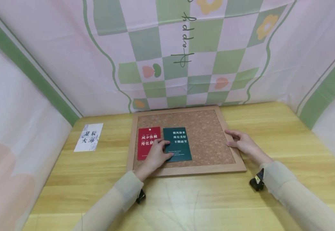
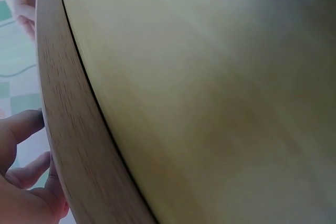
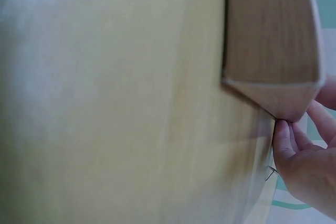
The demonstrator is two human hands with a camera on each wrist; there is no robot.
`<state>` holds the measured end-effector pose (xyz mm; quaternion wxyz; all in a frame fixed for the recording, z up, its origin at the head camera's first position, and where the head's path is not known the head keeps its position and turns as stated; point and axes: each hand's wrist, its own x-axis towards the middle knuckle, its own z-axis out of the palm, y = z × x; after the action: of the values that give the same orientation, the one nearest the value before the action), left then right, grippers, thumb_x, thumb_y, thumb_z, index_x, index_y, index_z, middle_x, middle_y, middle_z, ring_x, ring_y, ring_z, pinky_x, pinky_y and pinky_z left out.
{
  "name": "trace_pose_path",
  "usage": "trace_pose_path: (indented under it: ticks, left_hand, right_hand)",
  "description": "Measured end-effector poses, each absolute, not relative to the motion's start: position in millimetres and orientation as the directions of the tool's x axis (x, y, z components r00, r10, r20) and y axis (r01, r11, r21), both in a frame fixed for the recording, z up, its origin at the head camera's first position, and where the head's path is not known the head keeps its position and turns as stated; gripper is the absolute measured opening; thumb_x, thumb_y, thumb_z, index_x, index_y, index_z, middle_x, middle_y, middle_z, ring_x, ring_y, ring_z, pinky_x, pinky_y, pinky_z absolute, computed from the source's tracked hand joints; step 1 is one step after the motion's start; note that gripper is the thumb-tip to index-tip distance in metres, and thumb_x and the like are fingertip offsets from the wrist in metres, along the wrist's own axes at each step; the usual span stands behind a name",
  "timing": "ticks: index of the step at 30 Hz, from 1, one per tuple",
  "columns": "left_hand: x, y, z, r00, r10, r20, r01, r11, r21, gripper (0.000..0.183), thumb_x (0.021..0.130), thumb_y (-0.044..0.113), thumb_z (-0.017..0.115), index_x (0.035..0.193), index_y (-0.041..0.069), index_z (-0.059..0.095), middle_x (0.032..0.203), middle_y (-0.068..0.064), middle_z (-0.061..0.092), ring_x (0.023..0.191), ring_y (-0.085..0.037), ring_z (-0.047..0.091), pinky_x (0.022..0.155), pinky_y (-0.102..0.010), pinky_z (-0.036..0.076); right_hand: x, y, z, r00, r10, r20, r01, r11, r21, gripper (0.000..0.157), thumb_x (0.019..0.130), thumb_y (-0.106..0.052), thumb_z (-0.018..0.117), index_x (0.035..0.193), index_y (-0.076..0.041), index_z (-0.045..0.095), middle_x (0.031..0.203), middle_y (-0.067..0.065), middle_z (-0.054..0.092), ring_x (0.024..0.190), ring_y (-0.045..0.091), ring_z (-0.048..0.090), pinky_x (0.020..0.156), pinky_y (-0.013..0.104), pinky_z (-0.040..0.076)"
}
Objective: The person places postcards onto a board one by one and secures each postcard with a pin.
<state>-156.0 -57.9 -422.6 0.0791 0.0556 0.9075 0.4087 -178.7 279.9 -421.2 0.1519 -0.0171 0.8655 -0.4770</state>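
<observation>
A wood-framed cork board [image 1: 210, 134] lies on the table with two cards on it. The red card [image 1: 144, 150], with white writing and a small round white spot near its top, is at the left. Beside it is a dark green card [image 1: 180, 147] with white writing. My left hand [image 1: 156, 155] reaches over the board's front frame and the red card's lower right; its thumb and index finger touch the green card's left part. At the board's right side, my right hand [image 1: 246, 144] grips the frame, thumb and index finger over its top. The right wrist view shows fingers against its edge.
A white card [image 1: 88, 137] with black writing lies on the table [image 1: 104, 192] left of the board. Behind the board hangs a checked cloth [image 1: 179, 38], and more cloth encloses both sides. A small thin dark thing [image 3: 270, 171] shows beside the right hand.
</observation>
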Motion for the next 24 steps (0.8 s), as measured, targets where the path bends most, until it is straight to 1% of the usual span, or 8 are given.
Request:
trace_pose_path:
  ticks: [5, 18, 24]
  left_hand:
    - [-155.0, -56.8, -422.6, -0.982, 0.169, -0.090, 0.051, 0.681, 0.730, 0.049, 0.083, 0.014, 0.074, 0.127, 0.002, 0.058, 0.143, -0.020, 0.039, 0.125, -0.033, 0.048, 0.107, -0.043, 0.043]
    - [-154.7, -55.4, -422.4, -0.980, 0.181, -0.079, 0.087, 0.758, 0.647, 0.051, 0.082, 0.019, 0.076, 0.128, 0.005, 0.059, 0.143, -0.019, 0.042, 0.127, -0.032, 0.048, 0.107, -0.043, 0.043]
    - [-156.3, -56.5, -422.7, -0.980, 0.188, -0.067, 0.105, 0.769, 0.631, 0.053, 0.081, 0.021, 0.077, 0.128, 0.005, 0.059, 0.142, -0.019, 0.044, 0.127, -0.033, 0.048, 0.107, -0.044, 0.043]
  right_hand:
    - [-177.2, 279.4, -421.5, -0.952, -0.177, -0.251, 0.123, 0.530, -0.839, 0.065, 0.094, -0.007, 0.056, 0.149, 0.004, 0.023, 0.152, 0.032, 0.023, 0.137, 0.049, 0.027, 0.110, 0.055, 0.031]
    - [-177.3, 280.7, -423.4, -0.952, -0.179, -0.250, 0.118, 0.537, -0.835, 0.065, 0.095, -0.010, 0.056, 0.149, 0.002, 0.023, 0.151, 0.032, 0.024, 0.136, 0.048, 0.031, 0.108, 0.054, 0.034]
    - [-177.1, 281.1, -424.2, -0.952, -0.176, -0.250, 0.122, 0.532, -0.838, 0.065, 0.095, -0.010, 0.056, 0.149, 0.002, 0.023, 0.151, 0.032, 0.024, 0.136, 0.048, 0.031, 0.109, 0.054, 0.034]
